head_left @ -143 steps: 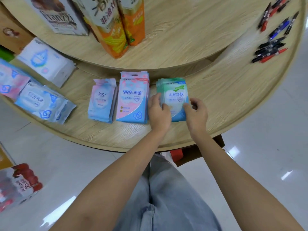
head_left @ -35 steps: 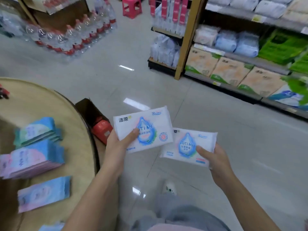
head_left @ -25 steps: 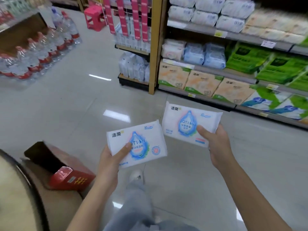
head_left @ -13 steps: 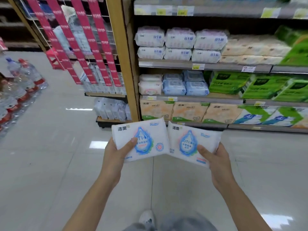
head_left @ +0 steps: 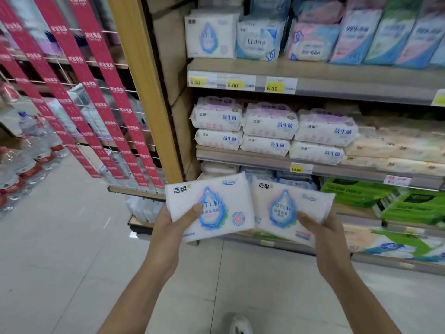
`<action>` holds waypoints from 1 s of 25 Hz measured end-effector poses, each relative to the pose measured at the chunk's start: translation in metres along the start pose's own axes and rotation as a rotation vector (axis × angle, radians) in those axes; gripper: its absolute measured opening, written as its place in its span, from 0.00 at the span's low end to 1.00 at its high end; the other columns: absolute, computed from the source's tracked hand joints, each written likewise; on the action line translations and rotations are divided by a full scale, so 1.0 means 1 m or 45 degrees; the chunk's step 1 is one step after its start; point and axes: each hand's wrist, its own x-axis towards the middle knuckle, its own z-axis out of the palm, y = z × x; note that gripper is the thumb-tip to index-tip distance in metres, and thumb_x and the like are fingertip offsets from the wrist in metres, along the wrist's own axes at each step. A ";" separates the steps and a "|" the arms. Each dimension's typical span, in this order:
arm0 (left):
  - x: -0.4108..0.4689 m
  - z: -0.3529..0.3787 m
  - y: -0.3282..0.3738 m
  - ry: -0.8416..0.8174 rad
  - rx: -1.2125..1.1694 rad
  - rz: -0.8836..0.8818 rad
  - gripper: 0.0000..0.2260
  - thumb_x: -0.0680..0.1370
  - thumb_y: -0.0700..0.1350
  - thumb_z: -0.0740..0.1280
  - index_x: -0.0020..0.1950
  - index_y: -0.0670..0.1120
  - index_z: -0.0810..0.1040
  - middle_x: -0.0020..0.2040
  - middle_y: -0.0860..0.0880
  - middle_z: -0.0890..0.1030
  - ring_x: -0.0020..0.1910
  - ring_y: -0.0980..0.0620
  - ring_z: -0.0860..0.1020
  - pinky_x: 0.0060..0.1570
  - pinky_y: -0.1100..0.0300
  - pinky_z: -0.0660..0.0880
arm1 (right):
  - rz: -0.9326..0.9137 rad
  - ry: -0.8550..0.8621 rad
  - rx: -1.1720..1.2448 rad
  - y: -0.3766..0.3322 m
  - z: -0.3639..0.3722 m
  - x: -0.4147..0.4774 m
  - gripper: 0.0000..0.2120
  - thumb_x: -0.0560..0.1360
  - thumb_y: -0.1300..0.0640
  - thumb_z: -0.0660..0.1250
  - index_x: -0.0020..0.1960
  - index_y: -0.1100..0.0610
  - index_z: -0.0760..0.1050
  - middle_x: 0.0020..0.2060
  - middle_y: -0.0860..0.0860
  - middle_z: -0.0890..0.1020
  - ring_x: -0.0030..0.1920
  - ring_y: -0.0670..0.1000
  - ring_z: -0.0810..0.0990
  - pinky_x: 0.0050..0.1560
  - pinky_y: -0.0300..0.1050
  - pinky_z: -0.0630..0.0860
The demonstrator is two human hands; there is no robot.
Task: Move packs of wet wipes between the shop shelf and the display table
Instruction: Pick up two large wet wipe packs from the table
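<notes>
Head view: left hand (head_left: 168, 229) grips 洁柔 pack (head_left: 216, 196); right hand (head_left: 331, 239) grips second 洁柔 pack (head_left: 277, 208).

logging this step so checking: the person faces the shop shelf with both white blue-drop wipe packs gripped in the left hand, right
Not quite. The head view shows one pack in each hand: the left hand grips the left wipe pack, and the right hand grips the right wipe pack. The person does face the shop shelf.

Bare left hand (head_left: 168, 235) and right hand (head_left: 330, 239), bare forearms, lower half of frame; white shoe (head_left: 240, 324) at bottom centre.
</notes>
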 end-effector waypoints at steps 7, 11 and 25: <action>0.066 0.009 0.031 0.083 -0.104 0.022 0.15 0.74 0.38 0.67 0.61 0.44 0.77 0.54 0.46 0.84 0.53 0.45 0.83 0.45 0.53 0.82 | -0.360 -0.203 0.031 -0.127 0.097 0.162 0.20 0.73 0.64 0.69 0.64 0.58 0.73 0.57 0.51 0.82 0.58 0.52 0.81 0.59 0.56 0.77; 0.101 -0.002 0.042 0.080 -0.121 0.019 0.15 0.74 0.38 0.67 0.60 0.45 0.77 0.54 0.47 0.84 0.52 0.45 0.83 0.45 0.53 0.82 | -0.532 -0.266 0.050 -0.171 0.172 0.234 0.19 0.73 0.65 0.70 0.62 0.59 0.72 0.57 0.53 0.82 0.57 0.53 0.81 0.59 0.56 0.77; 0.177 -0.019 0.075 -0.086 -0.115 -0.037 0.16 0.74 0.40 0.67 0.62 0.45 0.75 0.54 0.44 0.84 0.50 0.42 0.83 0.29 0.62 0.78 | -0.660 0.250 -1.016 -0.166 0.300 0.354 0.24 0.72 0.48 0.71 0.59 0.63 0.72 0.57 0.56 0.79 0.56 0.55 0.78 0.46 0.42 0.70</action>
